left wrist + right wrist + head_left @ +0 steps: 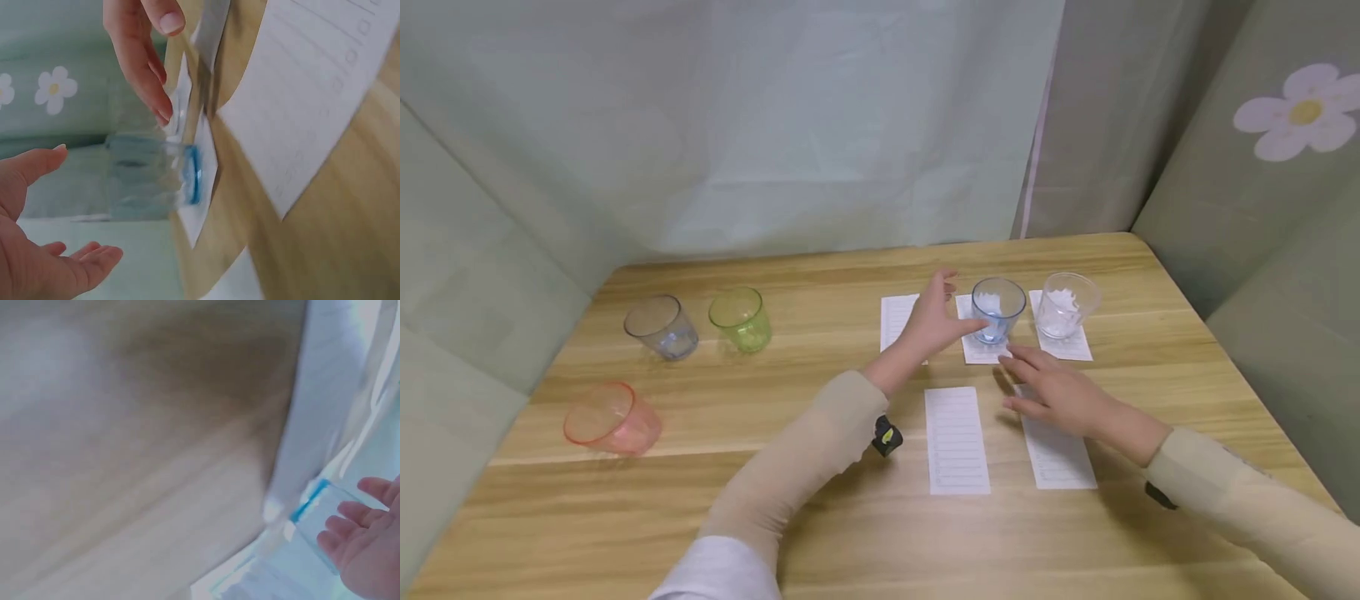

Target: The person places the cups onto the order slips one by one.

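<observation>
A blue-tinted cup point(1000, 321) stands upright on a printed paper slip point(977, 354), with white showing through its wall. My left hand point(928, 321) is just left of this cup, fingers and thumb spread, the thumb overlapping its side in the head view. In the left wrist view a gap shows between the left hand point(28, 231) and the blue cup point(144, 181). My right hand point(1063, 396) hovers in front of the cup over another slip point(1060, 458), its fingers relaxed and holding nothing. The right wrist view shows the right hand point(369, 547) with fingers loosely extended.
Right of the blue cup, a clear cup point(1086, 300) with white pieces stands on its own slip. Further slips lie behind my left hand point(897, 317) and in front point(957, 442). Leftward stand a grey-blue cup point(662, 327), a green cup point(741, 321) and a red cup point(617, 425).
</observation>
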The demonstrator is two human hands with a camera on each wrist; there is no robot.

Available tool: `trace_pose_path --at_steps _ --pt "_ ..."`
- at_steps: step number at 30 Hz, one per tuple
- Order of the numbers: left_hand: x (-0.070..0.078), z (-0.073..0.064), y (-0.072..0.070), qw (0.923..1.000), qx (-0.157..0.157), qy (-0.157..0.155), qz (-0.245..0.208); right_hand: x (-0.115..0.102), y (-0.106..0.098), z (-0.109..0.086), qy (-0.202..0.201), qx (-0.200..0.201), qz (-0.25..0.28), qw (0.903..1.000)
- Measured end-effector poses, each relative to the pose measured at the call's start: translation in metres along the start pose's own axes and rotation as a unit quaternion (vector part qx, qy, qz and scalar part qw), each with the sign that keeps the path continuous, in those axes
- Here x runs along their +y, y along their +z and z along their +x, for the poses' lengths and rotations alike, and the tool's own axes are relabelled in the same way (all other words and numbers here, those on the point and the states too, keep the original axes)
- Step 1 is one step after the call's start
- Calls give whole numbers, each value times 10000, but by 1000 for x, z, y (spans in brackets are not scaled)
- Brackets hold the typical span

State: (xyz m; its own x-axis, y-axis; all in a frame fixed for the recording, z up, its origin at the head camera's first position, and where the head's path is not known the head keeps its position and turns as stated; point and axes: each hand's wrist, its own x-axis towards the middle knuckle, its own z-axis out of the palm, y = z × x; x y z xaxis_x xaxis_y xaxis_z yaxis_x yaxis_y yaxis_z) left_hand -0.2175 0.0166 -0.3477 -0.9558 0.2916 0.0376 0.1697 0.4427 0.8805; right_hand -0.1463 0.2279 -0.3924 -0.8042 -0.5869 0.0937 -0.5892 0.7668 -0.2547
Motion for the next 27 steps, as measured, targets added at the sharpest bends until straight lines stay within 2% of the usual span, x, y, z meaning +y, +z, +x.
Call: trace_pose_path --at_steps 6,13,17,22,27 --pt "-2 -4 -29 9970 335 383 585 -6 -13 10 36 138 -149 9998" --pt "-8 -12 -65 9860 857 872 1134 -11 -18 21 -262 375 -269 9986" --pt "-14 -16 -86 9839 1222 785 1042 -16 -21 28 -498 521 -288 9970" --pt "-26 -25 -110 9827 1473 506 1002 -24 -26 40 -529 401 -304 9973" --pt "-39 -35 -130 9737 1910 517 1132 -30 -26 53 -629 207 -384 9971"
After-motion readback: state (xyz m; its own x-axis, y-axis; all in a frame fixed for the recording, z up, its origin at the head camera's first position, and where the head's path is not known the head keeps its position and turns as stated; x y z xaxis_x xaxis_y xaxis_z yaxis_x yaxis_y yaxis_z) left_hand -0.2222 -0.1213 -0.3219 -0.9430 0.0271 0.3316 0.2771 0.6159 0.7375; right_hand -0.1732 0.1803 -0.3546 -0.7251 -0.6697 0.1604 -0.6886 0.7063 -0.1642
